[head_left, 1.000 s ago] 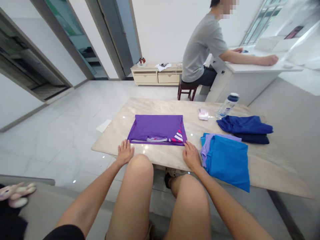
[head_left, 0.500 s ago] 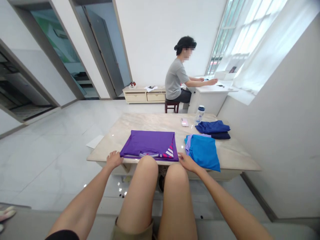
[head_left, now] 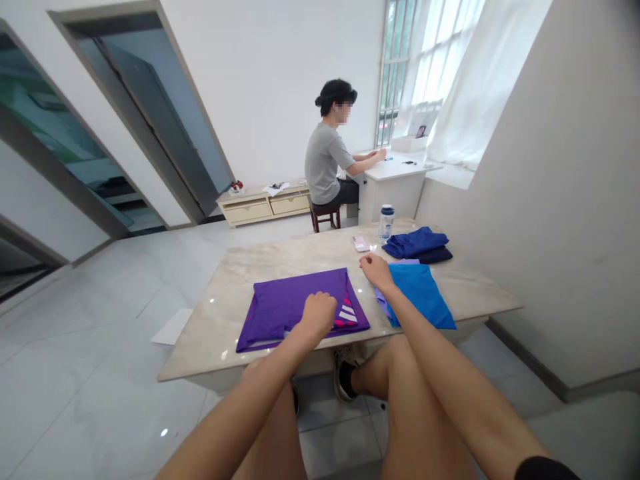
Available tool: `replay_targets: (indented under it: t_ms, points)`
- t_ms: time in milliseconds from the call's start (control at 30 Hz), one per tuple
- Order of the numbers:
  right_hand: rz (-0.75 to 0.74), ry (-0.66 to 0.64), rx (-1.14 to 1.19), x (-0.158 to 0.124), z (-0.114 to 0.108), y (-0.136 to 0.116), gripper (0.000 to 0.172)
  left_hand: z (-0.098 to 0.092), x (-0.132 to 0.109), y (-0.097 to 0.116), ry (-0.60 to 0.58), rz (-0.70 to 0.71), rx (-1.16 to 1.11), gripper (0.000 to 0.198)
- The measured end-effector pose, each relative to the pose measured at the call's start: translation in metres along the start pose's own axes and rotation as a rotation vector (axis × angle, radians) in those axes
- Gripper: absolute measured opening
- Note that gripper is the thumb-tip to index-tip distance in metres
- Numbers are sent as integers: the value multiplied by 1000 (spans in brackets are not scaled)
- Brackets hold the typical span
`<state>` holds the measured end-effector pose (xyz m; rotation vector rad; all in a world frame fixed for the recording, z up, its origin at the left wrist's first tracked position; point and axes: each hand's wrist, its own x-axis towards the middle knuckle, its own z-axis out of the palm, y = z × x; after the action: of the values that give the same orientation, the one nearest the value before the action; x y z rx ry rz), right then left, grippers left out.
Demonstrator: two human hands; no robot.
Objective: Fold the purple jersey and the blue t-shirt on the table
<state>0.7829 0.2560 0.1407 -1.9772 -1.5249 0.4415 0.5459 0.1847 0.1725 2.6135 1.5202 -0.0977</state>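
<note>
A folded purple T-shirt (head_left: 295, 300) with white stripes and a pink pattern at one corner lies on the marble-topped table (head_left: 210, 327). Above the right part of this shirt is my left hand (head_left: 320, 315), its fingers curled down and partly hidden; I see no cloth lifted by it. My right hand (head_left: 376, 270) hovers by the left edge of a folded blue garment (head_left: 423, 293), fingers curled in and nothing visible in them. A lilac garment (head_left: 383, 303) peeks out under the blue one.
Behind the blue garment lie folded navy clothes (head_left: 417, 243), a water bottle (head_left: 386, 223) and a pink phone-like object (head_left: 360, 244). A person in a grey T-shirt (head_left: 327, 160) sits at a white desk (head_left: 395, 177) beyond. A low cabinet (head_left: 265, 208) lines the wall.
Both hands have left the purple shirt's near corners. My left hand moved right over the shirt; my right hand moved up and away, beside the blue garment. The view has turned right.
</note>
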Motion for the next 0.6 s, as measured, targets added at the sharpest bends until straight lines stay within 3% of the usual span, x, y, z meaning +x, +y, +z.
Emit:
replay_targets:
  t_ms: [167, 300, 367, 467, 600]
  points:
    - [105, -20, -28, -13, 25, 50, 27, 66, 36, 43, -123, 39, -96, 30]
    - [133, -38, -63, -15, 22, 70, 24, 91, 60, 67, -167, -84, -189, 66]
    - [113, -38, -108, -15, 24, 72, 25, 96, 71, 75, -189, -138, -238, 69]
    - [107, -44, -204, -16, 34, 70, 28, 100, 83, 72, -231, -152, -331, 44]
    - [217, -137, -157, -13, 57, 64, 22, 104, 92, 43, -255, -147, -459, 33]
